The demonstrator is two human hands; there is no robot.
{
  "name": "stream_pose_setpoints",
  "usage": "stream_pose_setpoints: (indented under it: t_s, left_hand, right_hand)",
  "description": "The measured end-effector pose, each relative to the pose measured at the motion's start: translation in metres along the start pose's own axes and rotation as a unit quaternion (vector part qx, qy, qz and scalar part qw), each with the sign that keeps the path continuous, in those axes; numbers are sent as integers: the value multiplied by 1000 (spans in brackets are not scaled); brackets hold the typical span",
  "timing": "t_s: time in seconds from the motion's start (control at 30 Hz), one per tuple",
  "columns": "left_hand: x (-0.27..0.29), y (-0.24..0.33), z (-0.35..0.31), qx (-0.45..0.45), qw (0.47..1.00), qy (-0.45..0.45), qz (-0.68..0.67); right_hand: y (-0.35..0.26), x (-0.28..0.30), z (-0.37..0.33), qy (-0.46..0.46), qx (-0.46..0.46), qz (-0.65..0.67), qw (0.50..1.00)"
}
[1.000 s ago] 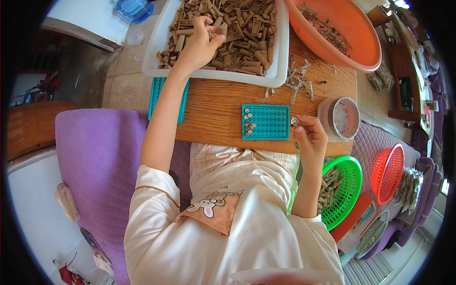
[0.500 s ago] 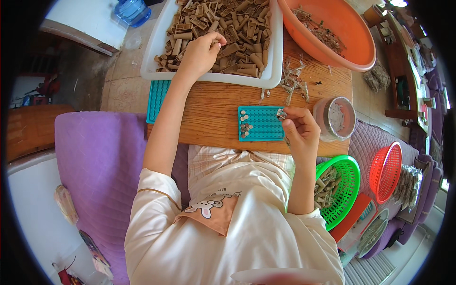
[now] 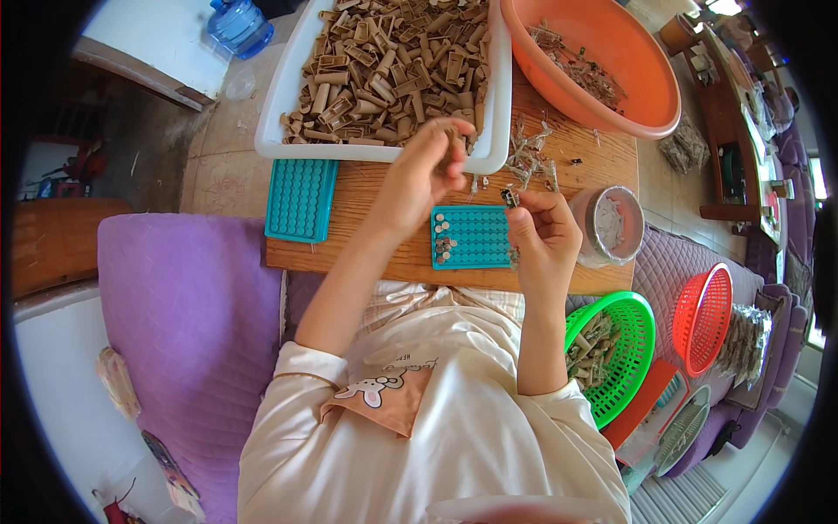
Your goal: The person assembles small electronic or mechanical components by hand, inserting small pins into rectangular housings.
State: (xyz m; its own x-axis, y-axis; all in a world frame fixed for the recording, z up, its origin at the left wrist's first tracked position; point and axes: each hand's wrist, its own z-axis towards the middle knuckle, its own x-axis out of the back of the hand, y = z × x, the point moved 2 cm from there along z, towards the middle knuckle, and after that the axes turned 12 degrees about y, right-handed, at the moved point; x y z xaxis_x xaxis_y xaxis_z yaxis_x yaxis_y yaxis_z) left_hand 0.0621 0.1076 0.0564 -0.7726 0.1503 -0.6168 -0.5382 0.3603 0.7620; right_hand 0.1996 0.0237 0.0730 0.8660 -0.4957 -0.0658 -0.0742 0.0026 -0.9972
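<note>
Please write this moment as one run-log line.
left hand: near white bin, grip blurred; right hand: pinching small dark part by teal tray; discs: tray's left side

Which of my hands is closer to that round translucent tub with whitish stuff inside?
Right. Your right hand is just left of the round translucent tub; your left hand is farther left, by the near edge of the white rectangular plastic tray.

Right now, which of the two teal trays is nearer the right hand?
The teal tray with small round pieces along its left side, its right edge by the right hand. The other tray lies at the table's left end.
</note>
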Motion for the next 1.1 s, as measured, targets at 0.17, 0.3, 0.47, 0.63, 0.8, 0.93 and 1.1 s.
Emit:
stream_pose_setpoints:
  t_s: [0.17,0.3,0.47,0.63,0.8,0.93,1.1]
  left_hand:
    - [-20,-15,-26,-1,997,-2,-77]
    - [-12,-19,-36,-43,998,-27,-41]
    - [-9,-16,-42,-107,993,-33,32]
    - [-8,-15,-47,-95,994,-50,34]
    - [-15,-14,-49,-39,998,-29,28]
    - [-14,-15,-50,-36,999,-23,21]
    - [-14,-20,-53,-48,998,-28,27]
  right_hand:
    - [-8,-11,-3,23,73,34,996]
    - [-7,-13,-11,23,103,26,994]
    - [-10,-15,-19,15,186,-42,982]
    - [-12,-12,-22,26,232,-67,970]
    - [-14,-7,-26,47,250,-106,961]
    - [-30,-8,-28,0,305,-173,936]
    - [-28,-14,-30,-17,328,-216,919]
